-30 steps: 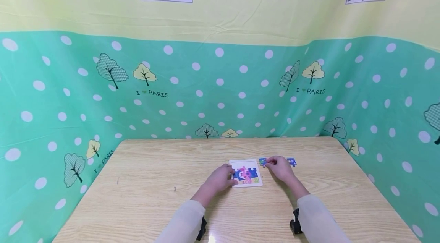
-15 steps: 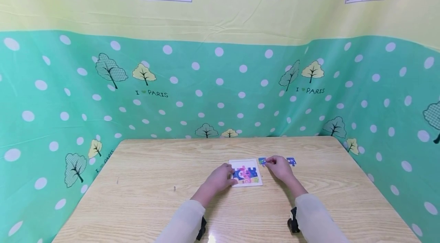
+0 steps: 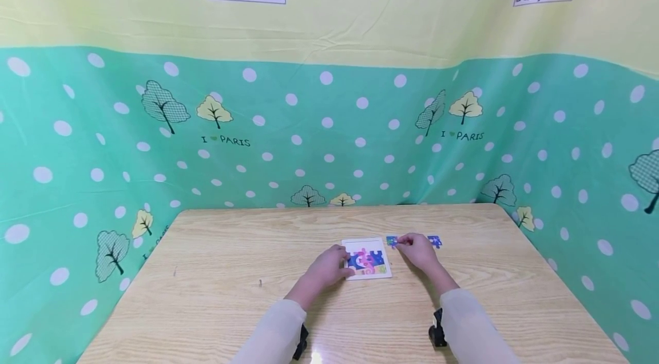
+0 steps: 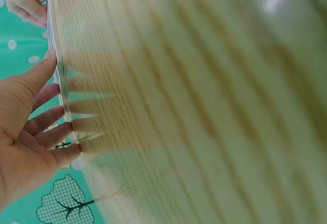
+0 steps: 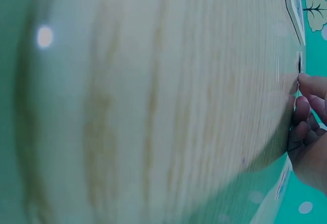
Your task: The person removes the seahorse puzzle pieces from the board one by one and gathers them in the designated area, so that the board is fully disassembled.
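A small white-framed jigsaw puzzle (image 3: 382,276) lies on the table, its lower part filled with a pink figure on blue and its upper part bare white. My left hand (image 3: 328,268) rests at the frame's left side, fingers spread and nearly straight, touching it; the left wrist view shows the thumb (image 4: 43,71) at the edge. Just right of the frame, my right hand (image 3: 418,250) pinches the edge of a blue puzzle piece (image 3: 391,241) between thumb and index finger, its other fingers curled in. Another blue piece (image 3: 435,241) lies beyond that hand, partly hidden.
The wooden table (image 3: 231,272) extends around the puzzle, with a small dark mark (image 3: 260,283) to the left. A polka-dot cloth (image 3: 329,146) hangs along the back and sides. Black wrist cameras (image 3: 437,329) sit under the sleeves.
Both hands, the puzzle and the pieces stay nearly in place on the table. The right wrist has shifted slightly left, and the head view has moved a little.
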### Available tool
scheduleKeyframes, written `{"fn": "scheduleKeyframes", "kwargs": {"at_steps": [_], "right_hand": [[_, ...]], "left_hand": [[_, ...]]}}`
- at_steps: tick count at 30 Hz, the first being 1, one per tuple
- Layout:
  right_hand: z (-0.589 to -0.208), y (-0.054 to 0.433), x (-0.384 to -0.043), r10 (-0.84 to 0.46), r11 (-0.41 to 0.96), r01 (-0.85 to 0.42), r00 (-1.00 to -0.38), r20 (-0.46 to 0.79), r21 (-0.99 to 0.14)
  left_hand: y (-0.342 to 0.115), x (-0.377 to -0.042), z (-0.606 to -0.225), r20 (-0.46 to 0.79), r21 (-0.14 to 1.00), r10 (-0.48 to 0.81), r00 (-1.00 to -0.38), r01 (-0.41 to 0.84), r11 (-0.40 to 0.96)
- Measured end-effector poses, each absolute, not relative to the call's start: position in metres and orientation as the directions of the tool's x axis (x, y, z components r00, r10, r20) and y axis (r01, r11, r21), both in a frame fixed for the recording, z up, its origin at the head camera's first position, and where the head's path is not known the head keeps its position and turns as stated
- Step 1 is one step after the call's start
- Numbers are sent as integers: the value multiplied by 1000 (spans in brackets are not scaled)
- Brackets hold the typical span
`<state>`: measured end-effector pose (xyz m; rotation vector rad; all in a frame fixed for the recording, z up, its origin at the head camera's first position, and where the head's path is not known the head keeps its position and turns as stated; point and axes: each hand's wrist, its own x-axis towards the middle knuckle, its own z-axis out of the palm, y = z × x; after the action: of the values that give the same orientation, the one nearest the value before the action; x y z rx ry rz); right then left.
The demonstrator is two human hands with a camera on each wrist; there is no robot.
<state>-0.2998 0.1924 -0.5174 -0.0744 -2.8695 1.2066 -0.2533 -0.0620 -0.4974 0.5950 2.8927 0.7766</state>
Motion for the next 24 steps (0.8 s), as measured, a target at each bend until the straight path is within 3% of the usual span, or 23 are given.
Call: {"fn": "scheduleKeyframes", "kwargs": {"at_steps": [6,24], "right_hand": [[-518,193,-301,60,697,39,-998,4,-716],[-512,194,-298,51,679,34,-999,0,-733]], "left_hand": [[-64,-252,-497,56,490,416,-908,388,781],[-62,-255,-500,9,475,389,-921,346,809]]}}
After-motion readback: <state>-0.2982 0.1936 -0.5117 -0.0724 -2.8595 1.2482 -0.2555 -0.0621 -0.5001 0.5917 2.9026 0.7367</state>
